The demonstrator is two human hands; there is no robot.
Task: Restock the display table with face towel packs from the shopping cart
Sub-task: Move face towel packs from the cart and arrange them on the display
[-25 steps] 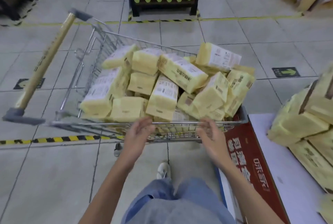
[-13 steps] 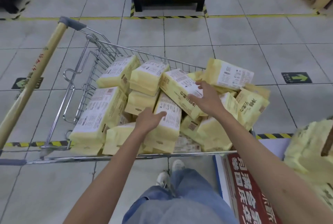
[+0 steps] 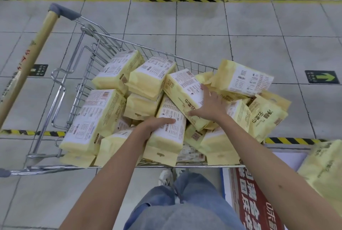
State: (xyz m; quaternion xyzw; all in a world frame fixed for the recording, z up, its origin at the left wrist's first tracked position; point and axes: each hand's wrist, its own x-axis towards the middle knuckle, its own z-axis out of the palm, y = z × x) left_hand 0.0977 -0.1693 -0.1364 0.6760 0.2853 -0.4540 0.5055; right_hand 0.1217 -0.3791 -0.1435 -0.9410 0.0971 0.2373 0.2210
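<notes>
Tiled floor surrounds the cart [image 3: 77, 85]; left hand [image 3: 155, 125] grips a pack [image 3: 169, 127], right hand [image 3: 209, 105] lies flat on another pack [image 3: 185, 92] at one o'clock—curl fingers under before lifting.

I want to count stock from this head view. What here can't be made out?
- Lower packs in the shopping cart: buried under the top layer.
- Display table: cut off by the right edge.
- Left hand fingers: curled behind the pack.
- Small print on the packs: too small to read.

wire cart [image 3: 88, 74] on tiled floor [image 3: 203, 26], heaped with yellow packs [image 3: 151, 79]
</notes>
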